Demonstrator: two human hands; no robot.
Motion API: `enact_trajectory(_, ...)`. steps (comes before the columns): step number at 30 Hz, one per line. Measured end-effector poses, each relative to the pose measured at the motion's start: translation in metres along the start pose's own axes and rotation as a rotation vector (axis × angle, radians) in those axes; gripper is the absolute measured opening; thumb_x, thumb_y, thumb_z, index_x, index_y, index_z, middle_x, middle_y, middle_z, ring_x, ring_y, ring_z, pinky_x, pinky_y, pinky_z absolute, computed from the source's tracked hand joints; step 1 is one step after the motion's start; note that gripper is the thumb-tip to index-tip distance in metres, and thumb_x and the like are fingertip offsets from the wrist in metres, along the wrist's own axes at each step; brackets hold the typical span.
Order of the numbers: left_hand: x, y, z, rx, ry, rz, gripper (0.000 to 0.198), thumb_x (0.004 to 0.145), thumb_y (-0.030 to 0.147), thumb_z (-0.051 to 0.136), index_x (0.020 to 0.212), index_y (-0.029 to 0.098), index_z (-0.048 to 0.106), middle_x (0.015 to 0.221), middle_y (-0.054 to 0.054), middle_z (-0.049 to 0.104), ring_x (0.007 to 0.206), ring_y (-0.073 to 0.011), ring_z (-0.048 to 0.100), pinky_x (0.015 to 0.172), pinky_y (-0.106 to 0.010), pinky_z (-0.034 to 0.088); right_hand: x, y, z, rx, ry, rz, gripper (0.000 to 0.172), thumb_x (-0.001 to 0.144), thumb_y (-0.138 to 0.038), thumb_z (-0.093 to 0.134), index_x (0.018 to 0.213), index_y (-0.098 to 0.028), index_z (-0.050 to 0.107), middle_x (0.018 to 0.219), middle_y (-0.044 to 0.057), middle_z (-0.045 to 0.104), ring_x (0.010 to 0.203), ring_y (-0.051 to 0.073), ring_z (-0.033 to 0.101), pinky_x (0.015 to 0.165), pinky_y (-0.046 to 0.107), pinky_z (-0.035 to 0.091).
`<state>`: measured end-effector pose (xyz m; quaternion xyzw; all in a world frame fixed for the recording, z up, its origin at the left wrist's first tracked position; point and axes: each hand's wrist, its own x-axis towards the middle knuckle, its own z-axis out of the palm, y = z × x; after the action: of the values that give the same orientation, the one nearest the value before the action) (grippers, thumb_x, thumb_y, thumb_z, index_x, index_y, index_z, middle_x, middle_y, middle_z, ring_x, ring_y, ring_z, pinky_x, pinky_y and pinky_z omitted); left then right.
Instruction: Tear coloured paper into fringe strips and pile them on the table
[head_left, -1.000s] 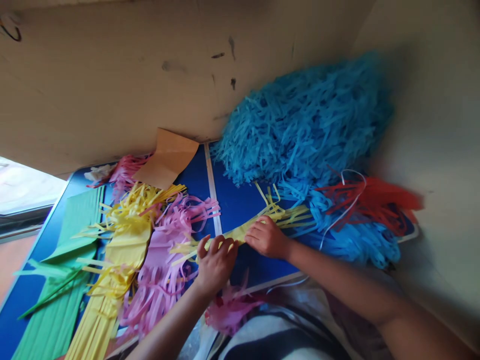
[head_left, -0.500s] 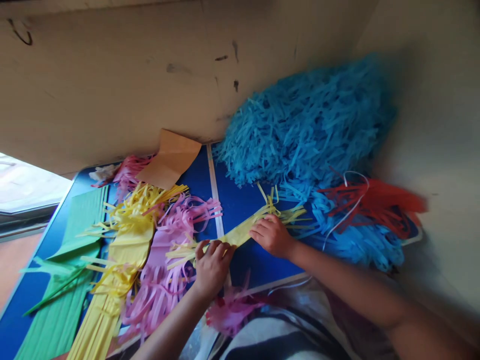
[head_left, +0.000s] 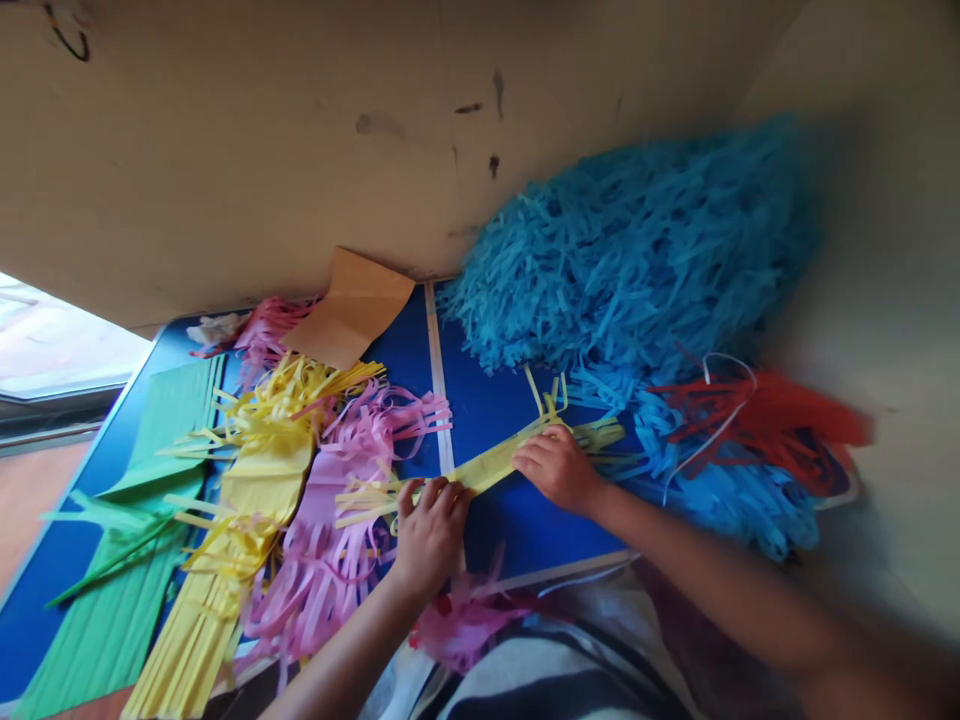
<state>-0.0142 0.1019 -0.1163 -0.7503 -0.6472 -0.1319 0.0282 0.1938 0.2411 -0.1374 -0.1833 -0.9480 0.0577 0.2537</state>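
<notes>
Head cam: left hand (head_left: 430, 532) and right hand (head_left: 562, 470) are both grasping one yellow fringed strip (head_left: 493, 466), fingers curling over it, on the blue table (head_left: 521, 535). One brown sheet (head_left: 352, 308) and one pretty huge blue fringe pile (head_left: 637, 255) are sitting behind.

Pale yellow, fringe-ended paper strip (head_left: 491, 467) against a deep blue, flat-topped desk (head_left: 495, 400) crossed by a whitish straight band (head_left: 437, 365).
Left side: green pleated paper (head_left: 97, 630), stronger yellow fringed paper (head_left: 268, 480), lilac-pink fringed paper (head_left: 330, 490), and a plain orange-tan paper sheet (head_left: 356, 305) beside deeper pink paper fringe (head_left: 270, 330); right side: a turquoise-blue shredded-paper heap (head_left: 630, 260), red paper fringe (head_left: 787, 410) and white thin cord (head_left: 716, 430); below, cloth (head_left: 555, 675) in broad dark and whitish stripes; behind, a beige wall (head_left: 262, 150) with dark smudges.
</notes>
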Motion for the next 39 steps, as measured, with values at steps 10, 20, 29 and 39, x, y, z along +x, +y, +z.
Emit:
enact_trajectory(10,-0.005,0.003,0.007,-0.065,0.103,0.003,0.021,0.091,0.012,0.052,0.099,0.024,0.066,0.096,0.0,0.076,0.099,-0.0219,0.064,0.098,-0.045,0.029,-0.002,0.011,-0.014,0.029,-0.003,-0.01,0.014,0.095,-0.017,0.056,0.087,-0.019,0.066,0.087,0.002,0.073,0.086,0.017,0.062,0.087,0.038,0.032)
enact_trajectory(20,-0.006,0.0,0.005,-0.166,-0.011,-0.013,0.024,0.088,0.01,0.055,0.098,0.028,0.068,0.092,0.001,0.074,0.092,-0.0202,0.064,0.099,-0.046,0.029,-0.029,-0.002,-0.022,0.184,-0.074,0.128,0.012,0.092,-0.021,0.059,0.082,-0.021,0.065,0.088,0.001,0.07,0.085,0.017,0.06,0.083,0.037,0.034)
enact_trajectory(29,0.011,-0.005,0.006,-0.14,-0.117,-0.146,0.026,0.097,0.029,0.046,0.083,0.023,0.067,0.082,-0.002,0.071,0.079,-0.021,0.061,0.076,-0.038,0.036,-0.026,-0.006,-0.014,0.106,-0.027,0.392,0.018,0.087,-0.02,0.062,0.069,-0.019,0.06,0.082,0.002,0.064,0.085,0.02,0.057,0.081,0.036,0.032)
enact_trajectory(39,0.027,-0.005,0.009,0.014,-0.168,-0.139,0.033,0.095,0.031,0.046,0.066,0.021,0.06,0.063,-0.004,0.069,0.069,-0.0228,0.063,0.069,-0.037,0.03,-0.011,-0.005,-0.012,-0.037,-0.142,0.478,0.021,0.076,-0.019,0.07,0.058,-0.018,0.059,0.074,0.002,0.064,0.079,0.02,0.058,0.07,0.033,0.027)
